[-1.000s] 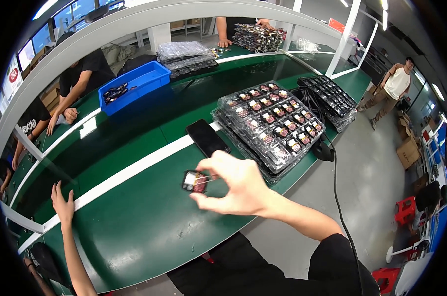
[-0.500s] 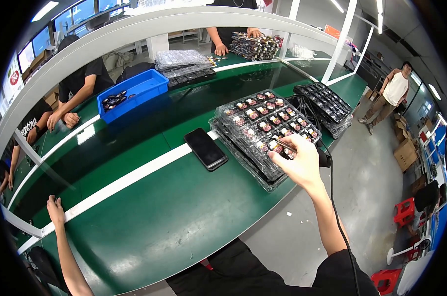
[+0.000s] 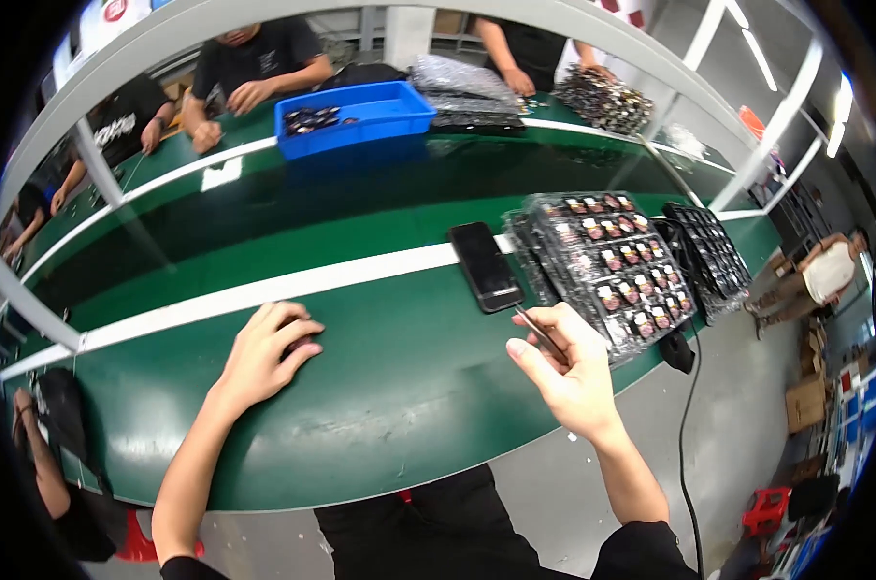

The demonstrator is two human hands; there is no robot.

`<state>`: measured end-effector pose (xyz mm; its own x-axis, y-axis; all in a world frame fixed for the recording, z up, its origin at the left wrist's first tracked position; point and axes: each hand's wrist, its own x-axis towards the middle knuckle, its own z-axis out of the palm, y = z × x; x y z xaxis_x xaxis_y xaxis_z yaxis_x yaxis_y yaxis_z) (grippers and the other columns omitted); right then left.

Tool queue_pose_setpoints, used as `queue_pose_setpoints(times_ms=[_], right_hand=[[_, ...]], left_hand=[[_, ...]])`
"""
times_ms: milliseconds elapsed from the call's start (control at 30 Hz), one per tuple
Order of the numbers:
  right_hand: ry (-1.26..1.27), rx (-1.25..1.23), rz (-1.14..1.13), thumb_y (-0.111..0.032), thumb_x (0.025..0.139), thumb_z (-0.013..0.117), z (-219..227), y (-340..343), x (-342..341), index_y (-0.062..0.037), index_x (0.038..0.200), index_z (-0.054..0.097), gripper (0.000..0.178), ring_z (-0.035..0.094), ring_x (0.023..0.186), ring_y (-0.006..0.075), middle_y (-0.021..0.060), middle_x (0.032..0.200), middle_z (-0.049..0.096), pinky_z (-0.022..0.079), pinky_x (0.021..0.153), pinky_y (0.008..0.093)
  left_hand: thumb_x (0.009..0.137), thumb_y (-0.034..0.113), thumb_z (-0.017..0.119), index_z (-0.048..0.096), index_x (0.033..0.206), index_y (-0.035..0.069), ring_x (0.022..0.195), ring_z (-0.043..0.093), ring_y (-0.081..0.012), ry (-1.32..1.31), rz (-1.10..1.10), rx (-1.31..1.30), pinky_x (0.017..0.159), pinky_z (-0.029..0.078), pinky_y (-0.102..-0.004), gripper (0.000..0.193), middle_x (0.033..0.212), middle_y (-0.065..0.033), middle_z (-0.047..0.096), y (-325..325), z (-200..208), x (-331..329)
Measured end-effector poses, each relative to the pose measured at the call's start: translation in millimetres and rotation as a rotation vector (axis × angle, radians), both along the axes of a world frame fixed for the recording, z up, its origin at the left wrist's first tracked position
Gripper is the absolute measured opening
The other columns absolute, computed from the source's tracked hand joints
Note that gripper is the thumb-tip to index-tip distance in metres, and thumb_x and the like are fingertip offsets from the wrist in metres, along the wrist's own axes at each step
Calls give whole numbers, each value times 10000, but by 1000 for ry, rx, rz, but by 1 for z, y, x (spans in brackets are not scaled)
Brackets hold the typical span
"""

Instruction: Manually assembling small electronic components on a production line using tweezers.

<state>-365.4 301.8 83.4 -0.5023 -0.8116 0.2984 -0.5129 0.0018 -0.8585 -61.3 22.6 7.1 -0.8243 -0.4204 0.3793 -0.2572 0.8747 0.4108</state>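
My left hand [image 3: 269, 356] rests on the green table [image 3: 360, 425] with its fingers curled in. A small dark thing shows at their tips, mostly hidden, and its kind I cannot make out. Metal tweezers [image 3: 542, 335] are pinched in my right hand [image 3: 575, 372], pointing up and left toward the lower end of a black phone [image 3: 486, 269]. Just behind that hand, to the right, stands a stack of clear plastic trays [image 3: 554, 253]; the top one holds rows of small dark parts with pale and reddish faces.
Black trays [image 3: 710, 249] stand farther right, with a black cable [image 3: 686, 416] hanging off the table. Beyond the white divider [image 3: 215, 307] are a blue bin [image 3: 360, 111] with dark parts, stacked clear trays [image 3: 467, 92] and co-workers' hands. A white frame bar [image 3: 191, 58] arches above.
My left hand has come from the far left divider to mid-table, fingers now curled. My right hand, still with the tweezers, has moved off the tray toward me. The view has turned left.
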Motion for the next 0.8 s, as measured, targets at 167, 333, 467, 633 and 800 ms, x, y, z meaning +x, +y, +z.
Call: queue_pose_setpoints(times_ms=[167,333,467,633,800], right_hand=[[29,20,297,-112,1108,721,-44,-75,46,32,1227,751,189,534,712,115,60,965,631,453,640,310],[-45,56,375,-136,1106,731,-82,-141,59,52,1185,777,209,625,742,127,84,933,705,498,659,313],[-201,92,403,-134,1086,774,-96,-163,67,53,1140,817,199,672,682,100,75,863,765,510,609,284],[-304,103,469,-96,1070,802,-94,-152,68,50,1164,838,177,649,667,61,44,872,742,486,561,233],[-297,129,446,-57,1028,833,-97,-155,67,46,1134,852,149,602,622,47,44,823,742,417,542,249]], left_hand=[[938,387,897,797,1257,87,1110,672,-306,-62,73,56,961,552,-421,449,1227,-92,663,1,-8,-23],[899,388,944,773,1336,92,1212,653,-315,-3,79,250,1073,529,-440,555,1301,-73,656,1,-17,7],[895,366,950,772,1346,92,1199,657,-310,-26,78,285,1070,531,-441,557,1289,-76,658,-3,-16,10],[833,331,993,793,1338,110,1173,664,-290,-13,78,302,1056,517,-432,586,1238,-78,674,-11,-13,17],[833,316,989,803,1334,126,1146,659,-271,-70,11,273,1057,496,-418,567,1229,-45,698,-13,-4,16]])
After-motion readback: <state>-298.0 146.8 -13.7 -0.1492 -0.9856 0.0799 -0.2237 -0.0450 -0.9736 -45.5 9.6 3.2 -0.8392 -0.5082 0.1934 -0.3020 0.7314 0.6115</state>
